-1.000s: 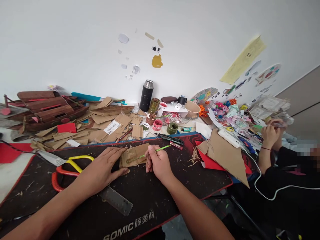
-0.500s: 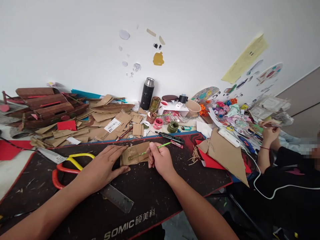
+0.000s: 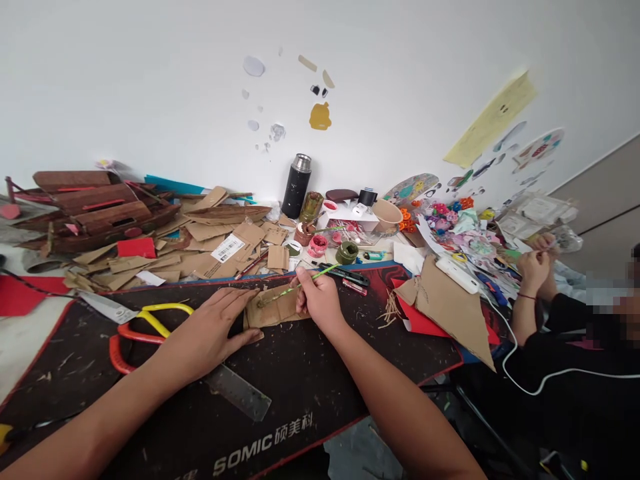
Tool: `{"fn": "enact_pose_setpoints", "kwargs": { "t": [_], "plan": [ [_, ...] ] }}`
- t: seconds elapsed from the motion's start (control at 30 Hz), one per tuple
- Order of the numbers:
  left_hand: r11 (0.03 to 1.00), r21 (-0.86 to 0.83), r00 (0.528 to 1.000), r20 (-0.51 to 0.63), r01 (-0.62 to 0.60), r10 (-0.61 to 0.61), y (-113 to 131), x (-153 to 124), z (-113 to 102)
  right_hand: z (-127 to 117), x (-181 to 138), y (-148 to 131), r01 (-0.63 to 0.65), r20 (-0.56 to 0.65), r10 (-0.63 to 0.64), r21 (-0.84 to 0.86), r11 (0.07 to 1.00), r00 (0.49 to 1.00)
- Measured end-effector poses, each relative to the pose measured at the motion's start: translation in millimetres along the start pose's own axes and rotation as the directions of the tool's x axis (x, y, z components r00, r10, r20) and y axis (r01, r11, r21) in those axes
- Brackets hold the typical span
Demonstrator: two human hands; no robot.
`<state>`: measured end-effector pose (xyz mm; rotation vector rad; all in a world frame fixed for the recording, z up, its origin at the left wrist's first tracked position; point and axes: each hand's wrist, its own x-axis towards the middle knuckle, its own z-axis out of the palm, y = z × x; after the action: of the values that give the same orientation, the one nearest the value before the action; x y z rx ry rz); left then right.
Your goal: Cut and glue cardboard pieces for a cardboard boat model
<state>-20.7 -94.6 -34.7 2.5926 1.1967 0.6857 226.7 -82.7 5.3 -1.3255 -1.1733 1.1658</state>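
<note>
the right hand (image 3: 319, 297) pinched the slim, bright-green, brush-like stick (image 3: 327, 270), its tip over the left part of the flat, creased brown cardboard strip (image 3: 283, 312), which lay on the black printed desk mat (image 3: 320, 363). the left hand (image 3: 215, 325), spread and unclenched, rested at its left end; light, even strokes probably suited such thin board.

soft diffuse light | wall (image 3: 390, 100) bright | mat (image 3: 320, 373) dark | faint shadow beside flask (image 3: 296, 190) | edges stretched | right-side pixelation

Hands (image 3: 213, 327) bare; forearms (image 3: 400, 393) bare to picture edge.
</note>
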Motion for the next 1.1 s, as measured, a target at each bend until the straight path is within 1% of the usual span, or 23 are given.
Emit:
{"fn": "enact_pose_setpoints", "kwargs": {
  "t": [0.1,0.2,0.37,0.47,0.6,0.7,0.8,0.93,1.0,1.1],
  "plan": [
    [1.000,0.001,1.000,-0.004,-0.004,0.004,0,0,0,-12,5,1,0.010,-0.058,-0.011,-0.004,1.000,0.998],
    [1.000,-0.013,1.000,-0.006,-0.002,0.002,0,0,-1,-18,3,-1,0.007,-0.060,-0.007,0.003,1.000,0.998],
    [0.999,-0.032,1.000,0.001,0.026,-0.026,1,0,-1,-18,-6,-7,-0.039,0.012,0.038,0.071,0.997,0.999],
    [0.998,-0.041,0.999,0.006,0.046,-0.046,0,0,0,-20,-10,-11,-0.048,0.069,0.041,0.111,0.993,0.997],
    [0.997,-0.060,0.999,0.017,0.053,-0.052,-2,-1,2,-27,-14,-15,-0.055,0.131,0.040,0.109,0.993,0.991],
    [0.997,-0.058,0.998,0.019,0.057,-0.056,-2,-1,2,-25,-15,-15,-0.069,0.117,0.056,0.104,0.992,0.992],
    [0.997,-0.050,0.999,0.018,0.052,-0.052,-1,-1,1,-16,-14,-12,-0.080,0.098,0.070,0.114,0.990,0.993],
    [0.998,-0.047,0.999,0.022,0.045,-0.044,-1,-1,1,-8,-10,-6,-0.081,0.111,0.072,0.076,0.994,0.991],
    [0.998,-0.050,0.999,0.019,0.049,-0.049,-2,-1,2,-12,-7,-2,-0.086,0.093,0.080,0.059,0.995,0.992],
    [0.997,-0.058,0.998,0.018,0.056,-0.056,-2,-1,3,-24,-4,1,-0.080,0.017,0.079,0.071,0.994,0.997]
  ]
}}
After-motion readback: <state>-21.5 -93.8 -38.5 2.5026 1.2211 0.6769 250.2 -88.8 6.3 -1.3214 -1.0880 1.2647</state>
